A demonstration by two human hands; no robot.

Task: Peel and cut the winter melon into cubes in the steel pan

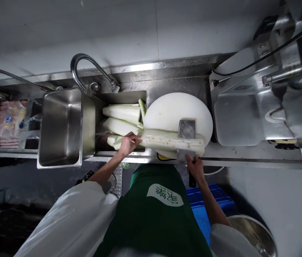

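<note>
A long piece of pale, peeled winter melon [161, 140] lies across the near part of a round white cutting board [164, 110], pithy side up. My left hand [130, 142] pinches its left end, over the sink's edge. My right hand [194, 167] grips the black handle of a cleaver [186, 128]. The cleaver's blade runs crosswise through the right part of the melon, below its pithy strip, and shows on both sides. Beside my left hand, several more peeled melon pieces [122, 112] lie in the sink [124, 96].
A deep steel pan [62, 128] stands left of the sink, under a curved faucet [82, 59]. Packs of pink meat [8, 121] lie further left. A steel machine with a tray [236, 121] stands on the right. Below are a blue crate [201, 214] and a round metal bowl [255, 232].
</note>
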